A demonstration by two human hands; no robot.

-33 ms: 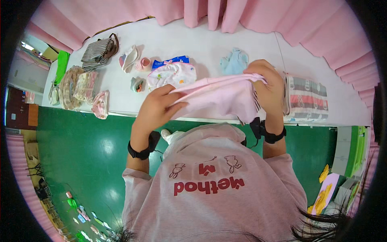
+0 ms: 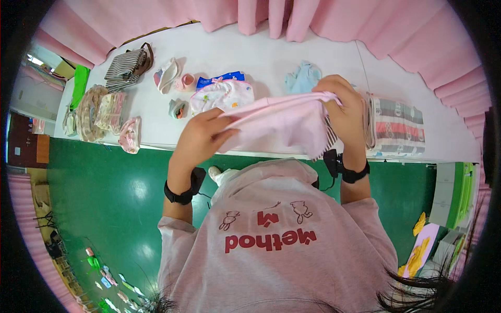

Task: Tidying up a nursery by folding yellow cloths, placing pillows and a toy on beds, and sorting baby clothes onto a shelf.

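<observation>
My left hand point(image 2: 201, 136) and my right hand point(image 2: 345, 110) each grip an end of a pale pink baby garment point(image 2: 279, 125), holding it stretched out above the near edge of the white table point(image 2: 261, 55). Part of a striped cloth point(image 2: 329, 136) shows just under the garment's right side. Both wrists wear black bands. Closest on the table behind the garment are a white printed bib point(image 2: 222, 95) and a light blue garment point(image 2: 302, 76).
A folded stack of striped cloths point(image 2: 396, 125) lies right of my right hand. Further left are a grey striped bag point(image 2: 128, 62), small pink booties point(image 2: 185, 82), a pile of patterned cloths point(image 2: 99, 112) and a small pink printed piece point(image 2: 129, 134). Pink curtains point(image 2: 156, 15) hang behind; the floor point(image 2: 104, 188) is green.
</observation>
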